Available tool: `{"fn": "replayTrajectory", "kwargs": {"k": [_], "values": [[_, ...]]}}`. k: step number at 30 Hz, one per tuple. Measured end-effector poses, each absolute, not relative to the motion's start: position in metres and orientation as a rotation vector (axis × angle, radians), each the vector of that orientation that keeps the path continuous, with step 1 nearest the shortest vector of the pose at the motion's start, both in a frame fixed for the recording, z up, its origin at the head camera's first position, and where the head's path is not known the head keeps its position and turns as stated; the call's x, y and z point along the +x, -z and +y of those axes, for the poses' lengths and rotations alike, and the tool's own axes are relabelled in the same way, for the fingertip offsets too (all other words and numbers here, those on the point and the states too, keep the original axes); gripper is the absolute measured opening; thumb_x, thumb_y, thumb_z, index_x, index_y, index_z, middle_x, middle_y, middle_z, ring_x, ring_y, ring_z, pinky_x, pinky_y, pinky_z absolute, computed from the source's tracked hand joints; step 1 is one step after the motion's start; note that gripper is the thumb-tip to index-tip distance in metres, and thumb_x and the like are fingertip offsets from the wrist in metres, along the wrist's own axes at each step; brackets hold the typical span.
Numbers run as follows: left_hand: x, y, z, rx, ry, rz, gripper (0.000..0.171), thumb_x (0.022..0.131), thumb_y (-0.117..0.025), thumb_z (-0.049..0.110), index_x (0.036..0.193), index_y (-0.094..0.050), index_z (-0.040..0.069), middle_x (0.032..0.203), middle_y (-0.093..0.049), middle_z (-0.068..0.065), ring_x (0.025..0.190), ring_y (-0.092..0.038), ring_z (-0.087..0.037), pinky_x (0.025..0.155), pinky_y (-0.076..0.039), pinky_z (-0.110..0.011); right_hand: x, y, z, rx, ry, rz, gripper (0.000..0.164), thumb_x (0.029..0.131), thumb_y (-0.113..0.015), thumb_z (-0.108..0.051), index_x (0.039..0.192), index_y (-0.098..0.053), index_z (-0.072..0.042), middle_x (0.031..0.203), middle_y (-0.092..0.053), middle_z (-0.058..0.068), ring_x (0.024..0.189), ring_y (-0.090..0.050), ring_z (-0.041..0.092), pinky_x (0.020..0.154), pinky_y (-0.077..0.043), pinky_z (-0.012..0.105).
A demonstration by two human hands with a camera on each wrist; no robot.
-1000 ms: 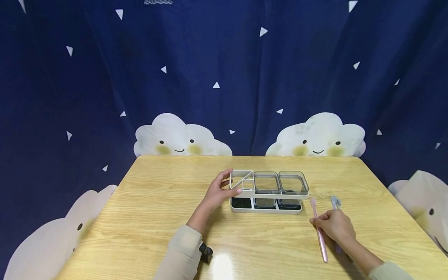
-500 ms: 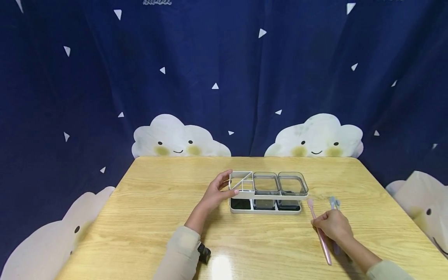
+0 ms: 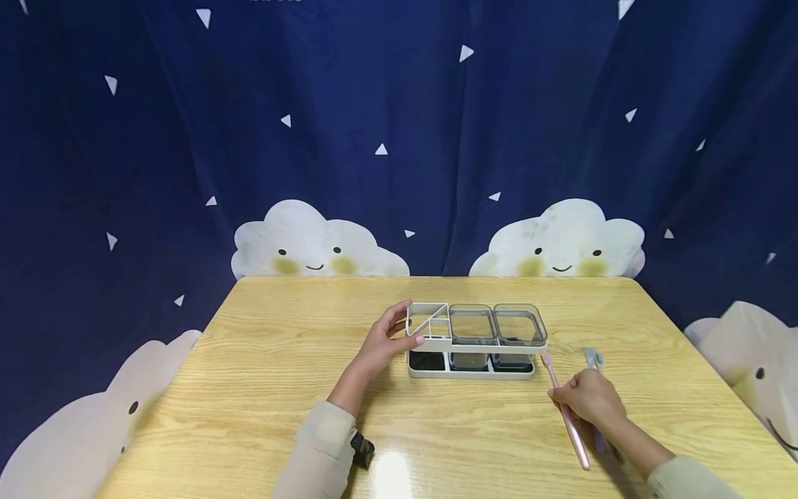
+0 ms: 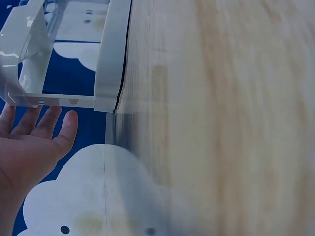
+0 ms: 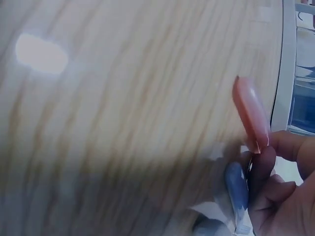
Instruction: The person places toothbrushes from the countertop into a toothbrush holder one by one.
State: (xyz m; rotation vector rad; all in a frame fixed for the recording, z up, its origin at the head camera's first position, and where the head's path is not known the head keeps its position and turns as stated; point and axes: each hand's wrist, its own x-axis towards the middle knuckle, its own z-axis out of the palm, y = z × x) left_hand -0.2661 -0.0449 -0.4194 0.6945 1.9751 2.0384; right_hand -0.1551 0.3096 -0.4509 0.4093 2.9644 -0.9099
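A white two-tier organizer [image 3: 499,349] stands in the middle of the table, with divided slots at its upper left and clear square cups beside them. My left hand [image 3: 380,346] holds its left end, thumb at the front and fingers behind; the left wrist view shows fingertips at the end wall [image 4: 59,100]. To the right, my right hand [image 3: 593,398] pinches a pink toothbrush [image 3: 576,438] by its handle, between thumb and fingertips. The brush slants, its head overlapping the organizer's right end in the head view. Bluish toothbrushes [image 3: 590,356] lie under that hand, partly hidden; one blue handle [image 5: 237,186] shows in the right wrist view.
Wooden table [image 3: 280,326] surrounds the organizer. Behind it hangs a dark blue curtain [image 3: 349,83] printed with clouds and triangles. A black device [image 3: 363,450] sits at my left wrist.
The pink toothbrush has tilted, its head shifting left toward the organizer and its lower end swinging slightly right. My left hand keeps its place on the organizer.
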Motion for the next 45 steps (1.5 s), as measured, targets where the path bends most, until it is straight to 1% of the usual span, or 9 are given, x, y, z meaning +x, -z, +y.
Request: {"fn": "replayTrajectory", "kwargs": {"k": [8, 15, 19, 23, 28, 32, 35, 39, 45], "values": [[-0.266, 0.419, -0.045, 0.717, -2.035, 1.942, 0.073, 0.082, -0.068, 0.004, 0.144, -0.029, 0.003, 0.142, -0.032, -0.023, 0.127, -0.03, -0.044, 0.095, -0.039, -0.042, -0.153, 0.448, 0.31, 0.432, 1.005, 2.902, 0.027, 0.08, -0.067, -0.022, 0.059, -0.058, -0.008, 0.048, -0.049, -0.001, 0.045, -0.045, 0.013, 0.042, -0.036, 0.027], [-0.266, 0.419, -0.046, 0.711, -2.058, 1.905, 0.073, 0.083, -0.067, 0.002, 0.144, -0.027, 0.001, 0.141, -0.032, -0.024, 0.122, -0.035, -0.047, 0.087, -0.045, -0.033, -0.149, 0.444, 0.314, 0.427, 1.067, 2.954, 0.019, 0.082, -0.066, -0.022, 0.072, -0.066, -0.006, 0.055, -0.055, -0.002, 0.05, -0.046, 0.016, 0.045, -0.034, 0.029], [-0.267, 0.419, -0.045, 0.709, -2.064, 1.896, 0.073, 0.082, -0.067, 0.001, 0.144, -0.029, 0.002, 0.14, -0.032, -0.023, 0.121, -0.037, -0.046, 0.086, -0.046, -0.032, -0.148, 0.442, 0.317, 0.46, 1.124, 2.972, 0.019, 0.082, -0.065, -0.022, 0.075, -0.066, -0.004, 0.058, -0.056, -0.001, 0.053, -0.049, 0.016, 0.047, -0.039, 0.03], [-0.268, 0.42, -0.044, 0.712, -2.071, 1.906, 0.07, 0.082, -0.067, 0.002, 0.143, -0.032, 0.005, 0.138, -0.035, -0.022, 0.12, -0.038, -0.046, 0.085, -0.046, -0.033, -0.147, 0.439, 0.315, 0.49, 1.213, 2.962, 0.019, 0.082, -0.065, -0.02, 0.077, -0.065, -0.002, 0.058, -0.056, 0.0, 0.053, -0.051, 0.016, 0.045, -0.041, 0.028], [-0.268, 0.42, -0.045, 0.72, -2.053, 1.897, 0.072, 0.082, -0.066, 0.001, 0.144, -0.029, 0.004, 0.139, -0.032, -0.023, 0.122, -0.035, -0.046, 0.085, -0.045, -0.034, -0.145, 0.436, 0.312, 0.491, 1.256, 2.971, 0.018, 0.081, -0.065, -0.019, 0.078, -0.065, -0.002, 0.059, -0.056, 0.0, 0.054, -0.051, 0.015, 0.045, -0.041, 0.028], [-0.268, 0.421, -0.044, 0.713, -2.051, 1.895, 0.071, 0.082, -0.066, 0.001, 0.144, -0.03, 0.005, 0.14, -0.032, -0.023, 0.123, -0.034, -0.047, 0.085, -0.045, -0.033, -0.143, 0.434, 0.309, 0.494, 1.288, 2.966, 0.018, 0.082, -0.065, -0.018, 0.08, -0.065, -0.001, 0.058, -0.056, 0.001, 0.05, -0.05, 0.015, 0.043, -0.041, 0.028], [-0.267, 0.42, -0.044, 0.709, -2.057, 1.892, 0.071, 0.082, -0.066, 0.0, 0.144, -0.03, 0.005, 0.14, -0.032, -0.024, 0.123, -0.034, -0.047, 0.084, -0.046, -0.032, -0.142, 0.431, 0.307, 0.504, 1.281, 2.973, 0.018, 0.083, -0.064, -0.019, 0.084, -0.065, 0.0, 0.057, -0.056, 0.002, 0.049, -0.051, 0.017, 0.047, -0.042, 0.029], [-0.266, 0.42, -0.043, 0.711, -2.065, 1.888, 0.072, 0.083, -0.065, -0.001, 0.144, -0.028, 0.003, 0.139, -0.031, -0.025, 0.123, -0.033, -0.048, 0.083, -0.046, -0.032, -0.139, 0.427, 0.308, 0.521, 1.266, 3.019, 0.021, 0.084, -0.065, -0.02, 0.087, -0.066, 0.001, 0.058, -0.056, 0.002, 0.054, -0.051, 0.017, 0.052, -0.04, 0.029], [-0.266, 0.421, -0.043, 0.703, -2.067, 1.885, 0.073, 0.082, -0.065, 0.0, 0.144, -0.027, 0.002, 0.14, -0.03, -0.025, 0.123, -0.033, -0.048, 0.084, -0.045, -0.031, -0.137, 0.422, 0.307, 0.478, 1.224, 3.124, 0.022, 0.084, -0.066, -0.021, 0.085, -0.067, 0.001, 0.062, -0.056, 0.0, 0.056, -0.049, 0.014, 0.049, -0.039, 0.027]]}}
